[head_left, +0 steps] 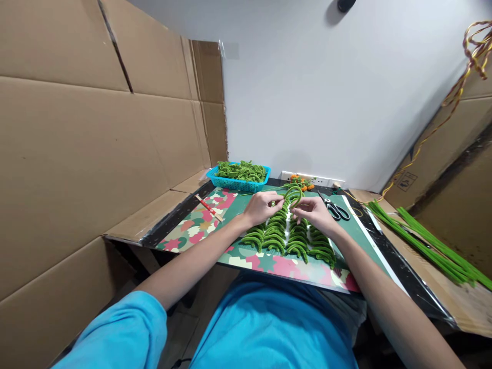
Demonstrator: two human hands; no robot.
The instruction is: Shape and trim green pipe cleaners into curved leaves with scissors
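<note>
Between my two hands a green pipe cleaner (295, 189) is bent into a loop, raised over the table. My left hand (265, 207) pinches its left side, and my right hand (313, 212) pinches it lower on the right. Beneath them, curved green pipe cleaner pieces (274, 233) lie in several neat columns on a green and camouflage-patterned mat (249, 261). The fingertips partly hide the upper ends of the columns.
A blue basket (238, 184) of curled green pieces stands at the back left. Black-handled scissors (337, 210) lie right of my hand, near an orange and green bundle (302, 182). Long green stems (430, 246) rest on cardboard at right. A red stick (208, 207) lies left.
</note>
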